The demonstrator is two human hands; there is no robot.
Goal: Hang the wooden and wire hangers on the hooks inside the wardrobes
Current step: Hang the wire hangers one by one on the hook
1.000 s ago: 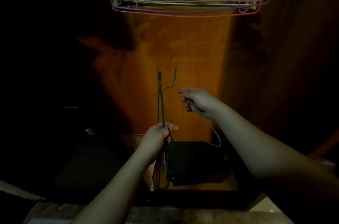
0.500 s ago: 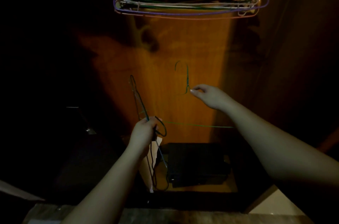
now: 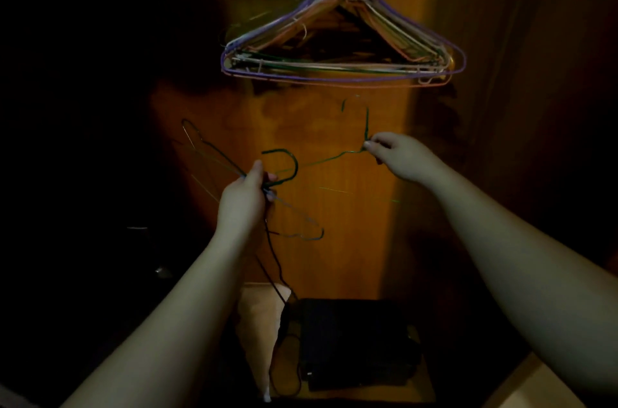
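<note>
Inside a dim wardrobe, my left hand [image 3: 245, 195] grips a bunch of dark wire hangers [image 3: 291, 167] whose hooks and frames fan out to both sides. Further right and a little higher, my right hand [image 3: 396, 155] pinches the neck of a single green wire hanger [image 3: 367, 121], hook pointing up. Above both hands a stack of several coloured wire hangers [image 3: 341, 68], the outermost purple, hangs from a hook near the top; the hook itself is too dark to make out.
The wardrobe's orange wooden back panel [image 3: 334, 207] is lit in the middle, with dark walls on both sides. A black box [image 3: 354, 340] sits on the wardrobe floor below my hands, beside a pale paper piece [image 3: 257, 324].
My right hand has pulled one green hanger free of the bunch and turned its hook upright. My left hand has swung the bunch to the left. The view has tilted up, so the hanging stack shows in full.
</note>
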